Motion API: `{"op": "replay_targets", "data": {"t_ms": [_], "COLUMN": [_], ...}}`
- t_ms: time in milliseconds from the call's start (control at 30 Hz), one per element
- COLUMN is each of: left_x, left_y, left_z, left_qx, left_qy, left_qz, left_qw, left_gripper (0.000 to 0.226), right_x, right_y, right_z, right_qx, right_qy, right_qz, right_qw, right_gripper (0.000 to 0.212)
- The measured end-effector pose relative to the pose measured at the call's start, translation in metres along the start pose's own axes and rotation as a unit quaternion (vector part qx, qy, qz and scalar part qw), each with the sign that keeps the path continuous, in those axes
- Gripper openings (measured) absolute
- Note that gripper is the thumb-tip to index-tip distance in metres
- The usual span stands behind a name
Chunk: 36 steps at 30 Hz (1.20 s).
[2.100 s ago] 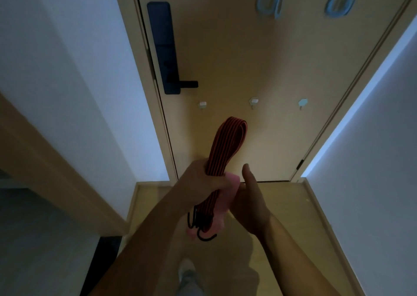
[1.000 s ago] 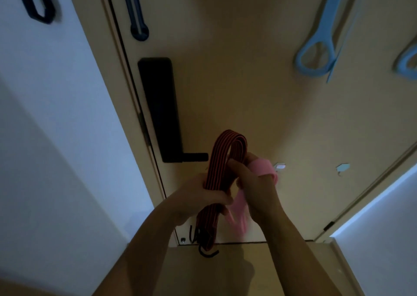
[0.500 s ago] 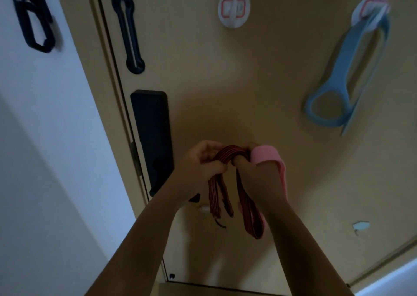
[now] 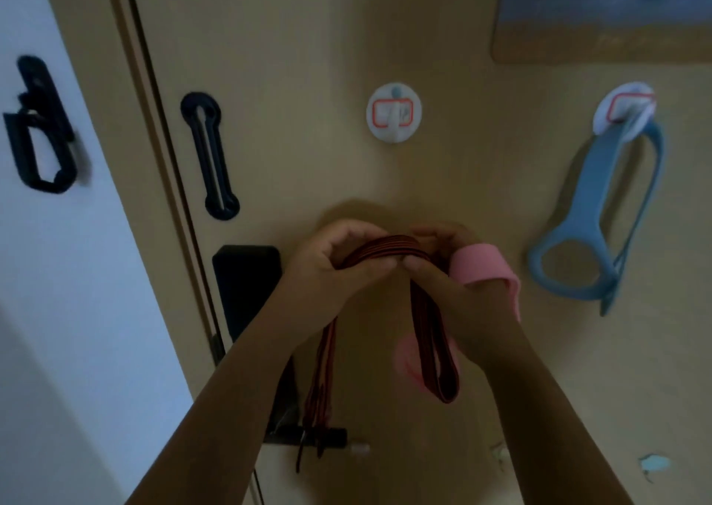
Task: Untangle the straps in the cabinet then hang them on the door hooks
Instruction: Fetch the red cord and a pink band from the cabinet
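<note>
Both hands hold a red-and-black striped strap (image 4: 431,335) up against the wooden door (image 4: 300,61). My left hand (image 4: 331,269) pinches its folded top from the left and my right hand (image 4: 447,273) pinches it from the right. The strap's loops hang down below both hands. A pink band (image 4: 483,263) is looped over my right hand. A round white hook (image 4: 393,112) with nothing on it sits on the door just above the hands. Further right, a second white hook (image 4: 624,109) carries a blue strap (image 4: 601,211).
A black loop (image 4: 210,156) hangs on the door's left edge above the black lock panel (image 4: 246,292). Another black strap (image 4: 40,131) hangs on the white wall (image 4: 57,312) at the left. Small hooks (image 4: 651,464) are stuck low on the door. A picture (image 4: 605,7) is at the top right.
The hands have risen up the door with the striped strap, from near the handle to just under the bare round hook. They have spread its folded top apart between them.
</note>
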<state>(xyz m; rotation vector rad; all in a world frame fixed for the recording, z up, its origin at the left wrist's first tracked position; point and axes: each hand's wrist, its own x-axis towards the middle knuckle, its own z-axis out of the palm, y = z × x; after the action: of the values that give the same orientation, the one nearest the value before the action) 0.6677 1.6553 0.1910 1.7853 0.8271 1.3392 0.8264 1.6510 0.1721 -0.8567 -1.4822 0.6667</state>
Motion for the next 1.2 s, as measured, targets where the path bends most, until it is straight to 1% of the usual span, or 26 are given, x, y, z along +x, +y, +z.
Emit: {"op": "replay_targets", "data": {"t_ms": [100, 267, 333, 400, 500, 567, 800, 933, 1000, 1133, 1200], "left_x": [0.019, 0.044, 0.054, 0.066, 0.081, 0.089, 0.097, 0.098, 0.101, 0.101, 0.096], "left_y": [0.014, 0.036, 0.043, 0.048, 0.053, 0.056, 0.055, 0.055, 0.056, 0.049, 0.038], "left_z": [-0.01, -0.01, -0.006, -0.003, -0.004, -0.005, -0.005, -0.005, -0.006, -0.004, -0.002], "left_qx": [0.027, 0.014, 0.027, 0.093, 0.212, 0.253, 0.291, 0.302, 0.292, 0.28, 0.285], "left_qy": [0.027, 0.089, 0.116, 0.155, 0.191, 0.196, 0.183, 0.187, 0.191, 0.191, 0.202], "left_qz": [0.065, 0.128, 0.168, 0.21, 0.24, 0.226, 0.182, 0.152, 0.142, 0.126, 0.143], "left_qw": [0.997, 0.988, 0.978, 0.961, 0.928, 0.92, 0.921, 0.922, 0.926, 0.933, 0.926], "left_gripper": [0.027, 0.03, 0.03, 0.025, 0.022, 0.025, 0.024, 0.022, 0.021, 0.022, 0.023], "right_x": [0.02, 0.047, 0.054, 0.064, 0.082, 0.089, 0.095, 0.092, 0.092, 0.091, 0.088], "right_y": [-0.016, -0.041, -0.05, -0.057, -0.061, -0.061, -0.055, -0.056, -0.057, -0.052, -0.046], "right_z": [0.003, 0.009, 0.01, 0.011, 0.014, 0.015, 0.01, 0.005, 0.003, -0.002, -0.002], "right_qx": [-0.015, -0.011, -0.007, -0.007, -0.011, -0.02, -0.061, -0.048, -0.046, -0.019, -0.017], "right_qy": [0.032, 0.107, 0.129, 0.145, 0.163, 0.161, 0.127, 0.112, 0.101, 0.072, 0.063], "right_qz": [-0.056, -0.088, -0.106, -0.113, -0.103, -0.106, -0.094, -0.068, -0.055, 0.001, 0.021], "right_qw": [0.998, 0.99, 0.986, 0.983, 0.981, 0.981, 0.986, 0.99, 0.992, 0.997, 0.998], "right_gripper": [0.016, 0.013, 0.012, 0.009, 0.011, 0.015, 0.016, 0.024, 0.023, 0.02, 0.019]}}
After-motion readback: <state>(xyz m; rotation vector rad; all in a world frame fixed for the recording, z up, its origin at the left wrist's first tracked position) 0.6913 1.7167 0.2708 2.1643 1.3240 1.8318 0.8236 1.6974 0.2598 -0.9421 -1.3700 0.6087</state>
